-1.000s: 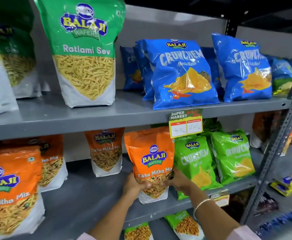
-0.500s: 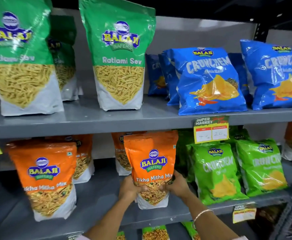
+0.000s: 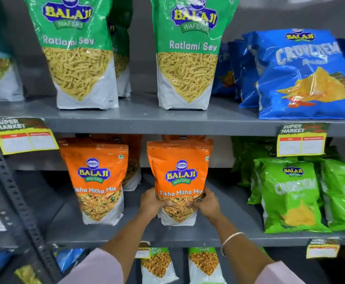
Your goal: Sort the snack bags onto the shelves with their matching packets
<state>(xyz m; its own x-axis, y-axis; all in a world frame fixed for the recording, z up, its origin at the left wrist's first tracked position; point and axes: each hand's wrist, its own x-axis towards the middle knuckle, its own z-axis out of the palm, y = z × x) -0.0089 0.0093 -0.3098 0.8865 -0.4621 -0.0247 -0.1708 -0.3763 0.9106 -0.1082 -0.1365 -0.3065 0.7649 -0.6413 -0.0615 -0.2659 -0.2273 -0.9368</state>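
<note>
An orange Tikha Mitha Mix bag (image 3: pixel 178 173) stands upright on the middle grey shelf (image 3: pixel 218 235). My left hand (image 3: pixel 151 203) grips its lower left side and my right hand (image 3: pixel 205 204) grips its lower right side. A matching orange bag (image 3: pixel 95 177) stands to its left, with more orange bags behind both. Green Crunchem packets (image 3: pixel 290 193) lean on the same shelf to the right.
The upper shelf (image 3: pixel 147 119) carries green Ratlami Sev bags (image 3: pixel 188 52) and blue Crunchem packets (image 3: pixel 304 74). Yellow price tags (image 3: pixel 301 140) hang from the shelf edges. A perforated metal upright (image 3: pixel 18 201) crosses the left. More packets (image 3: pixel 203 263) sit on the shelf below.
The view has swung left and drawn closer, so the shelves shifted right in frame. Both hands stay on the orange bag, which now stands in line with the other orange bags.
</note>
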